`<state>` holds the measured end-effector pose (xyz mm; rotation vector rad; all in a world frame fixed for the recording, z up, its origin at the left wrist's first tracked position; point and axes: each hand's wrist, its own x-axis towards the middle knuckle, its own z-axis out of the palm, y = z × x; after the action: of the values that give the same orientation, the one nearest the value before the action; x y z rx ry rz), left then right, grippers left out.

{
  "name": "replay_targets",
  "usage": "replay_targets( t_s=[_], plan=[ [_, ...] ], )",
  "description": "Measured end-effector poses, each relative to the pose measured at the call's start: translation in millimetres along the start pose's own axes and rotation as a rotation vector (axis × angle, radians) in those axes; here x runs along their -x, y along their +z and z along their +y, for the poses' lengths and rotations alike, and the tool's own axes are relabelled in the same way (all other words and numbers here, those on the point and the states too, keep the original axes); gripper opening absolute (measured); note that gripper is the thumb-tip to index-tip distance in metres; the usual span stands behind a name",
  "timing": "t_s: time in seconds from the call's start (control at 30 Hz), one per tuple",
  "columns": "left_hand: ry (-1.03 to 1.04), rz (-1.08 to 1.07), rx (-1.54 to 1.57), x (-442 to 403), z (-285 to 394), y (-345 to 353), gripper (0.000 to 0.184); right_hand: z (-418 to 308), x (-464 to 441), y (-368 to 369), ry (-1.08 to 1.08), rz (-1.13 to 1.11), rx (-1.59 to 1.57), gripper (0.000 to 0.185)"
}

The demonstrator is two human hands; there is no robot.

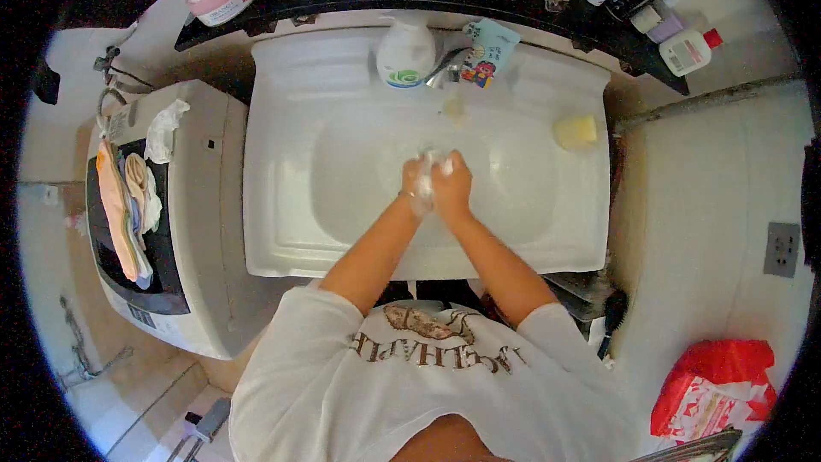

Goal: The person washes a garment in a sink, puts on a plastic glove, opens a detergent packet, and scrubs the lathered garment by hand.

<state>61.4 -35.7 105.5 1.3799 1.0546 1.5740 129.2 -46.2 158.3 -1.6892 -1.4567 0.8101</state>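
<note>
Over the basin of the white sink (282, 239), my left hand (416, 181) and my right hand (451, 178) are pressed together around something white and wet, perhaps cloth or foam; its exact nature is too small to tell. Fingers of both hands are curled in. Just beyond them is the metal faucet (445, 75), beside a white pump bottle (405, 53) and a light blue packet (489, 53). On the sink's right ledge sits a yellow block or cup (575, 133).
A dark shelf (342, 5) with bottles and tubs runs above the sink's back edge. At left a washing machine (201, 231) carries folded cloths (120, 205). A red and white bag (717, 393) lies at lower right, and a black brush (612, 316) is near the sink's right corner.
</note>
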Motion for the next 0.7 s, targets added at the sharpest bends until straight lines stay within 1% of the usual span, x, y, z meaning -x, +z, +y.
replay_targets(
  t_s=[0.03,0.1,0.13,0.17,0.23,0.27,0.33,0.37,0.4,0.43,0.47,0.5,0.57,0.6,0.63,0.67,0.7],
  plan=[
    [-0.277,0.128,0.141,3,23,10,0.031,-7,-15,-11,0.096,-0.058,-0.064,0.020],
    [-0.842,0.378,0.420,11,49,25,0.030,-5,-24,-13,0.091,0.001,-0.037,0.021],
    [-0.841,0.374,0.422,9,46,22,0.030,-4,-27,-13,0.085,0.052,-0.013,0.021],
    [-0.815,0.358,0.483,4,38,13,0.031,-5,-14,-9,0.085,0.055,-0.012,0.021],
    [-0.788,0.345,0.546,-6,27,-4,0.031,-10,22,3,-0.122,0.064,-0.030,0.021],
    [-0.887,0.354,0.656,-11,24,-13,0.032,-2,22,4,-0.122,0.062,-0.029,0.021],
    [-0.986,0.361,0.765,5,-3,-14,0.033,21,9,5,-0.269,0.038,0.103,0.019],
    [-0.665,0.109,0.307,36,-45,-6,0.028,10,-5,-6,-0.043,-0.050,0.068,0.025],
    [-0.828,0.076,0.133,26,-16,4,0.029,8,-15,-11,-0.046,-0.051,0.069,0.025],
    [-0.990,0.019,-0.028,17,13,14,0.030,7,-21,-15,0.080,-0.059,0.030,0.027],
    [-0.991,0.019,-0.027,12,4,7,0.030,5,-23,-18,0.209,-0.065,-0.008,0.028],
    [-0.787,-0.178,-0.289,9,-15,-8,0.028,-2,-12,-17,0.207,-0.065,-0.007,0.028],
    [-0.577,-0.368,-0.544,6,-29,-28,0.026,-18,28,-6,-0.043,0.027,-0.151,0.024],
    [-0.727,-0.226,0.136,4,-34,-34,0.026,-10,25,-3,-0.042,0.021,-0.150,0.024],
    [-0.816,-0.064,0.819,4,-38,-37,0.026,1,15,0,-0.111,0.017,-0.048,0.020],
    [-0.819,-0.061,0.815,8,-21,-27,0.026,6,-1,-5,-0.119,-0.046,0.075,0.018],
    [-0.898,0.059,0.754,15,12,-7,0.026,9,-17,-10,-0.134,-0.107,0.196,0.017]
  ],
)
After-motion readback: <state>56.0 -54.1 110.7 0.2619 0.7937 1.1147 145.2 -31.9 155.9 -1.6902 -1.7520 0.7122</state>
